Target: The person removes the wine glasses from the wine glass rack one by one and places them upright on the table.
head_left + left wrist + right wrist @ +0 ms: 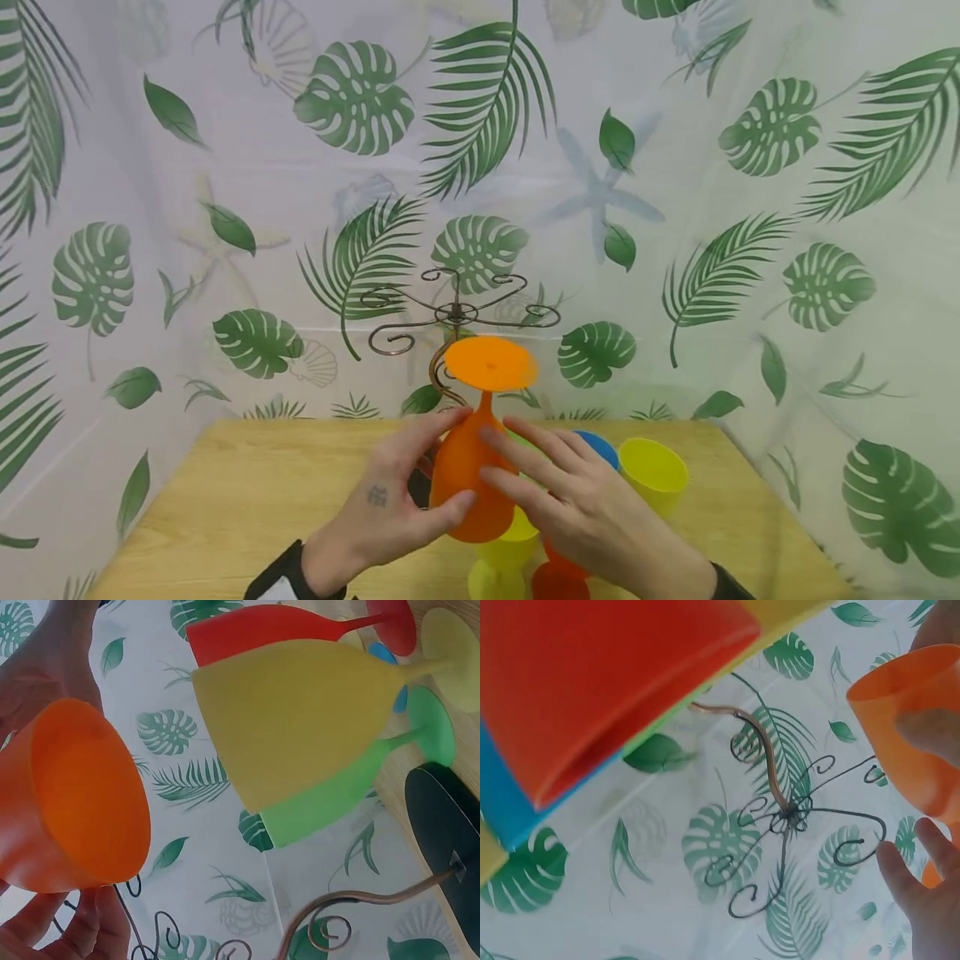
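An orange plastic goblet [480,500] is upside down in front of me, its round foot [491,364] on top. My left hand [382,500] grips the bowl from the left, thumb across the front and fingers round the far side. On the right side of the bowl, below the stem, rest the fairly straight fingertips of my right hand [577,483]; its thumb is hidden. The left wrist view shows the hollow orange bowl [90,802] with fingers beneath it. Behind the goblet stands a curly metal rack [456,313] with several scrolled arms.
Upright goblets stand on the wooden table [262,483]: a yellow goblet [654,467] at the right, a blue goblet [600,448] beside it, and a red goblet [561,583] near me. A green goblet [330,799] is beside the rack's black base [442,825]. Leaf-patterned cloth [360,208] hangs behind.
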Action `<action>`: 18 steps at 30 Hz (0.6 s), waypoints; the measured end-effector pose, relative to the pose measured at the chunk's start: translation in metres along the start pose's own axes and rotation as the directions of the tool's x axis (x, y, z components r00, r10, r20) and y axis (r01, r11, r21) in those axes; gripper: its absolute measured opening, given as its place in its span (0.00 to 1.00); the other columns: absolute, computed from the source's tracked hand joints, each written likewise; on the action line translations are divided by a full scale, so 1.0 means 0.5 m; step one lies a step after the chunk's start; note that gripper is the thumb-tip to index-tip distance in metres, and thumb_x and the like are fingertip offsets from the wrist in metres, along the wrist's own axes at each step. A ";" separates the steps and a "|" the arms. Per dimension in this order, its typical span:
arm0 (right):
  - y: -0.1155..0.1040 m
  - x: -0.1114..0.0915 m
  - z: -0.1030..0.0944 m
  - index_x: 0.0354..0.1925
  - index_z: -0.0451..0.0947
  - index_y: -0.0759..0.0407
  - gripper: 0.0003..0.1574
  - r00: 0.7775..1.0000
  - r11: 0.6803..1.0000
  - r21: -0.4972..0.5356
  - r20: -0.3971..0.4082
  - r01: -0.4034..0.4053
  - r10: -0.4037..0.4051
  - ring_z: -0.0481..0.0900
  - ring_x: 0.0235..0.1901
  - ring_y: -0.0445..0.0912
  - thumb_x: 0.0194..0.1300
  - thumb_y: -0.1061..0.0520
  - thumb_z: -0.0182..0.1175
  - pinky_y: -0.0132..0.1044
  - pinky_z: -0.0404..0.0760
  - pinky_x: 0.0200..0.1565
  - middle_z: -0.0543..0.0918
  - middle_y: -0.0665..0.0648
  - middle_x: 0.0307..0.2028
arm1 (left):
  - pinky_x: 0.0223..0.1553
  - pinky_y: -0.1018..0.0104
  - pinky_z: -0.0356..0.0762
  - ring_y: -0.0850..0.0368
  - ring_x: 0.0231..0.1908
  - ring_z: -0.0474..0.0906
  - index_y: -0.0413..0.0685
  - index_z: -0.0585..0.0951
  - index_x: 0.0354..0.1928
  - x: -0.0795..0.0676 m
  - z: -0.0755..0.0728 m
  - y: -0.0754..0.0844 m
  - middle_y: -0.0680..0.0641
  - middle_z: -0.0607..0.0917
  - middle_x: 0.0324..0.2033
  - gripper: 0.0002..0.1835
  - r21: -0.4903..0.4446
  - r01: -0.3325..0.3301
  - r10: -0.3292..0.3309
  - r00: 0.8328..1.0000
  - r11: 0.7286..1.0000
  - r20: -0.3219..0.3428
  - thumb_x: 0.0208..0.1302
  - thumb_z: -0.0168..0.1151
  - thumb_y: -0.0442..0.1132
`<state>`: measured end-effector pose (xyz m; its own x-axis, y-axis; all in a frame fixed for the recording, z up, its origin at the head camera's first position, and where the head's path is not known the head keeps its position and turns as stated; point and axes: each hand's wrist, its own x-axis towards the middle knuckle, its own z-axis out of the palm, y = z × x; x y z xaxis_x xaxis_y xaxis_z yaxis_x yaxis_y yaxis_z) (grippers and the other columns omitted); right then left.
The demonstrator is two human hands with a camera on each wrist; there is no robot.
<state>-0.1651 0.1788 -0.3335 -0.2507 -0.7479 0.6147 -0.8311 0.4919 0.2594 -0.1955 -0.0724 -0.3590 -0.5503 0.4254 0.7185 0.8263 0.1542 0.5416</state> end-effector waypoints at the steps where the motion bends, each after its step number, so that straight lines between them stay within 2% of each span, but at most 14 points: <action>1: 0.001 -0.003 -0.004 0.71 0.71 0.52 0.27 1.000 1.000 -0.003 0.022 0.005 -0.005 0.70 0.70 0.56 0.84 0.54 0.36 0.51 0.81 0.59 0.69 0.56 0.74 | 0.34 0.67 0.85 0.62 0.36 0.81 0.46 0.72 0.71 0.003 0.005 0.001 0.46 0.84 0.54 0.36 -0.015 -0.010 0.010 1.000 1.000 0.010 0.60 0.70 0.38; 4: 0.000 -0.012 -0.018 0.75 0.67 0.51 0.28 0.997 0.999 -0.032 0.078 0.016 -0.014 0.64 0.74 0.58 0.81 0.57 0.49 0.53 0.76 0.64 0.65 0.58 0.76 | 0.35 0.67 0.86 0.63 0.37 0.82 0.47 0.71 0.72 0.010 0.018 0.006 0.46 0.84 0.54 0.35 -0.062 -0.028 0.030 0.999 0.998 0.038 0.61 0.69 0.38; 7: -0.004 -0.022 -0.032 0.76 0.65 0.51 0.47 0.993 0.996 -0.083 0.115 0.018 -0.008 0.59 0.76 0.60 0.62 0.64 0.71 0.50 0.63 0.74 0.62 0.61 0.77 | 0.36 0.66 0.86 0.63 0.38 0.83 0.48 0.71 0.72 0.014 0.030 0.013 0.47 0.84 0.53 0.35 -0.095 -0.031 0.036 0.998 0.995 0.055 0.62 0.68 0.38; 9: -0.007 -0.029 -0.040 0.76 0.65 0.52 0.59 0.992 0.993 -0.120 0.130 0.022 -0.006 0.57 0.77 0.60 0.49 0.67 0.79 0.50 0.52 0.79 0.61 0.63 0.77 | 0.37 0.66 0.86 0.63 0.39 0.83 0.49 0.71 0.73 0.017 0.036 0.016 0.47 0.84 0.54 0.35 -0.110 -0.028 0.035 0.997 0.994 0.069 0.62 0.68 0.38; 11: -0.007 -0.036 -0.046 0.76 0.64 0.52 0.60 0.990 0.988 -0.153 0.138 0.036 -0.015 0.56 0.78 0.60 0.49 0.67 0.79 0.51 0.43 0.80 0.60 0.64 0.78 | 0.38 0.65 0.87 0.62 0.41 0.83 0.49 0.70 0.73 0.019 0.042 0.019 0.47 0.83 0.55 0.35 -0.127 -0.022 0.033 0.996 0.992 0.085 0.63 0.67 0.39; 12: -0.006 -0.039 -0.049 0.76 0.64 0.53 0.57 0.990 0.984 -0.174 0.137 0.047 -0.023 0.57 0.77 0.59 0.52 0.66 0.78 0.51 0.43 0.80 0.61 0.63 0.77 | 0.38 0.65 0.87 0.62 0.42 0.83 0.50 0.70 0.73 0.020 0.044 0.020 0.46 0.83 0.56 0.35 -0.134 -0.018 0.031 0.995 0.991 0.093 0.64 0.66 0.39; 15: -0.001 -0.044 -0.056 0.77 0.63 0.49 0.52 0.989 0.975 -0.209 0.143 0.077 -0.048 0.60 0.76 0.58 0.60 0.63 0.74 0.54 0.46 0.79 0.61 0.61 0.78 | 0.40 0.65 0.87 0.62 0.43 0.82 0.49 0.70 0.73 0.023 0.051 0.022 0.46 0.82 0.56 0.34 -0.138 -0.017 0.032 0.993 0.990 0.114 0.65 0.65 0.39; 18: 0.004 -0.051 -0.058 0.76 0.64 0.45 0.39 0.989 0.971 -0.219 0.128 0.095 -0.068 0.62 0.76 0.57 0.72 0.60 0.63 0.55 0.48 0.79 0.63 0.60 0.77 | 0.41 0.65 0.87 0.63 0.43 0.82 0.47 0.71 0.72 0.024 0.058 0.023 0.46 0.83 0.56 0.32 -0.143 -0.018 0.036 0.991 0.990 0.129 0.65 0.65 0.38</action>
<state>-0.1456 0.2117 -0.3269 -0.2548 -0.8305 0.4953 -0.7225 0.5039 0.4733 -0.1893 -0.0396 -0.3569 -0.5001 0.5420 0.6753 0.8103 0.0179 0.5857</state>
